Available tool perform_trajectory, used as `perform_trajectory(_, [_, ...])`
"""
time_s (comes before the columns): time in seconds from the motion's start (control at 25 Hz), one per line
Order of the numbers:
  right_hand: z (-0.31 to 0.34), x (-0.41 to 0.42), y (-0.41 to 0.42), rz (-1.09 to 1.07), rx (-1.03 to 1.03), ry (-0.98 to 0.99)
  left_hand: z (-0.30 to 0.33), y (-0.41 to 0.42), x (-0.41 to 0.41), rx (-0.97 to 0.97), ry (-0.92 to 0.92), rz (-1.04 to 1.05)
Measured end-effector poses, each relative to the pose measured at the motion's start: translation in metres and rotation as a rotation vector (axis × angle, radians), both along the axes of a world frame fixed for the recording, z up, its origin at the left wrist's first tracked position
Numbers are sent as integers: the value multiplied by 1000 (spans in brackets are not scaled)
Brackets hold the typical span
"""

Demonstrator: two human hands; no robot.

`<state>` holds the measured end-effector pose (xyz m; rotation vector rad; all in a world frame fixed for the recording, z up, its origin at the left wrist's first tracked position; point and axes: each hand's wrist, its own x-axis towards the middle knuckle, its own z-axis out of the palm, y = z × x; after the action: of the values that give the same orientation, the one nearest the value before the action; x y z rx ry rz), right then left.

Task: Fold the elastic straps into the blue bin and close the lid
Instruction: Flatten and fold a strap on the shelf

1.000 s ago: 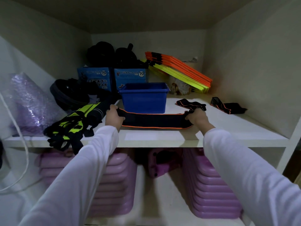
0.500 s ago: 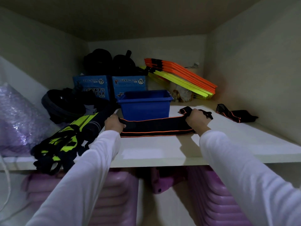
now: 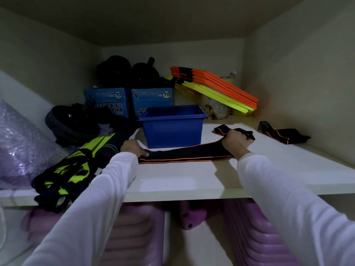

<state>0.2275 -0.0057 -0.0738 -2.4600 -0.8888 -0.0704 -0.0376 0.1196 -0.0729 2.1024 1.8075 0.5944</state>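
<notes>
White shelf (image 3: 182, 179): elastic strap (image 3: 182, 155) stretched left-right, ends in clamped grip of left hand (image 3: 132, 147), right hand (image 3: 235, 143).

- Enclosure: white cabinet compartment, bounded by a back wall (image 3: 192, 54), left side wall (image 3: 48, 58), right side wall (image 3: 307, 73) and top panel (image 3: 153, 16).
- Shelf (image 3: 192, 181): white board; its front edge spans the view.
- Below the shelf: a white vertical divider (image 3: 172, 239).
- Lighting: dim, brightest toward the shelf's rear right corner.
</notes>
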Motion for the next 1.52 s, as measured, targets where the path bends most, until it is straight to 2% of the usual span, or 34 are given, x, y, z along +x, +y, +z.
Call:
perform_trajectory(0.68, [-15, 19, 3, -12, -8, -23, -7, 11, -6, -18, 30, -19])
perform_trajectory(0.88, [-23, 18, 5, 15, -89, -113, -11, 14, -7, -21, 30, -23])
perform_trajectory(1.0, [-22, 16, 6, 0, -103, -331, -11, 17, -6, -61, -12, -28])
perform_trajectory(1.08, [-18, 14, 8, 108, -92, -483, -11, 19, -6, -79, -60, -18])
perform_trajectory(1.24, [-14, 5, 12, 466, -189, -453, -11, 27, -3, -89, -114, 39])
perform_trajectory(1.36, [-19, 4, 13, 519, -282, -504, -12, 31, -1, -84, -79, 47])
perform_trajectory(1.52, [-23, 11, 8, 479, -302, -532, -11, 32, -1, -129, -93, 0])
